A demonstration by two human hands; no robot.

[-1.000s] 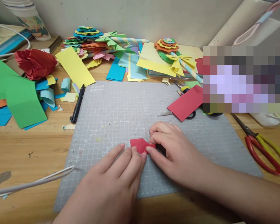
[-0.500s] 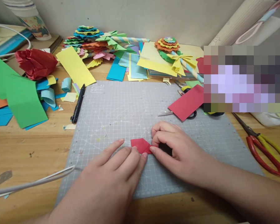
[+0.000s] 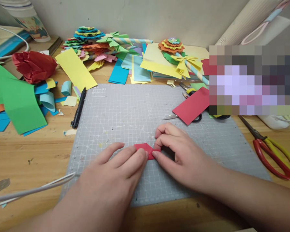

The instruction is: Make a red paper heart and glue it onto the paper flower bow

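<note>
A small piece of folded red paper lies on the grey cutting mat, with crease lines on its upper face. My left hand presses its left and lower part down with bunched fingertips, the index finger stretched out on the mat. At the paper's right end, my right hand pinches a narrow flap between thumb and index finger. The fingers hide part of the paper's outline. Beyond my right hand, a flat red paper strip rests over small scissors.
Large scissors with red and yellow handles lie at the right. A black pen lies along the mat's left edge. Green paper and a crumpled red paper form are at left. Paper flowers line the back. A white cable enters lower left.
The left fingers have slid slightly right across the red paper, and the left thumb is now hidden. The right hand keeps its pinch. The whole view has shifted a little.
</note>
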